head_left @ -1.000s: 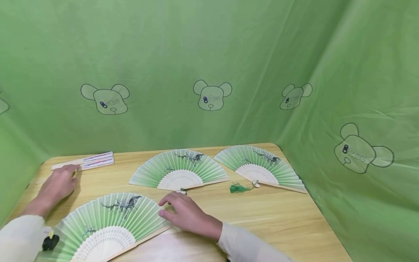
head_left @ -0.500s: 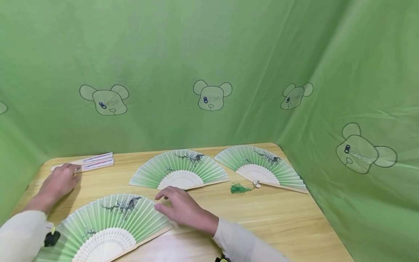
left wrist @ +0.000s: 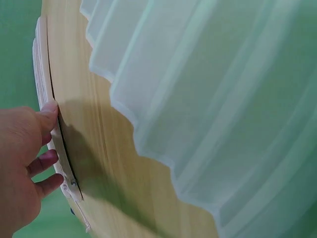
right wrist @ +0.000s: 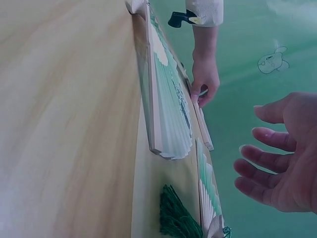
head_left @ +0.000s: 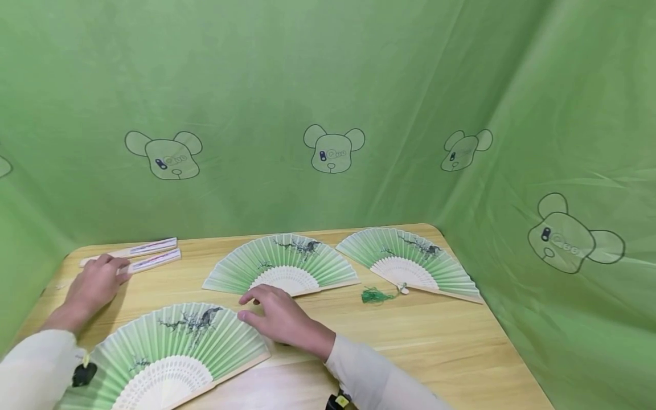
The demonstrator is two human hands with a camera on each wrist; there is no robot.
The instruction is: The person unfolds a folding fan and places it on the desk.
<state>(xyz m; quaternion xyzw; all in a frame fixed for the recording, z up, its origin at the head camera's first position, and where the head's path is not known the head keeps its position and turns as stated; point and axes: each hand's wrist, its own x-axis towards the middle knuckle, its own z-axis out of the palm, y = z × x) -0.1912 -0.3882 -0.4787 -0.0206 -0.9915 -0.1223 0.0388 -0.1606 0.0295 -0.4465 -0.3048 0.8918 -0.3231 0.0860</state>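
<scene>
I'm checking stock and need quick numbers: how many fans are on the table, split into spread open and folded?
Open green fans: 3
Folded fans: 2, one of them pinched by the left hand
Total: 5 fans

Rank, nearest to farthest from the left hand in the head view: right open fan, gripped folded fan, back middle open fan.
1. Gripped folded fan, back left, in the left hand.
2. Back middle open fan, farther right.
3. Right open fan, rightmost.
</scene>
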